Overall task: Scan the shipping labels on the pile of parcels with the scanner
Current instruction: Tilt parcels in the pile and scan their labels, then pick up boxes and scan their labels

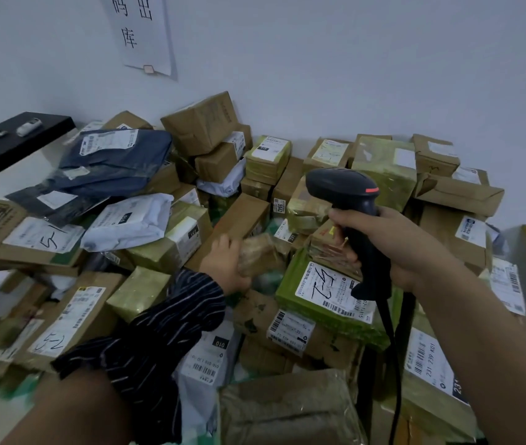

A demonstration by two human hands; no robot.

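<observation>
Over parcels (165,242): R hand (393,242) grips scanner (348,200); L hand (226,264) on pkg (261,252).

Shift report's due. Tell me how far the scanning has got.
Done: cannot tell; handwritten marks on some labels, like the green parcel, may mean handled. In hand: right hand holds the scanner; left hand grips a taped parcel. Left: apparently most of the pile.

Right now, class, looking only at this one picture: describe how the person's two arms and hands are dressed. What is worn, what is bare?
The left hand is bare, with no glove. A dark navy sleeve with thin pale stripes covers the wrist and bunches along the left forearm. The right hand and forearm are bare: no sleeve, glove, watch or ring is visible.
</observation>
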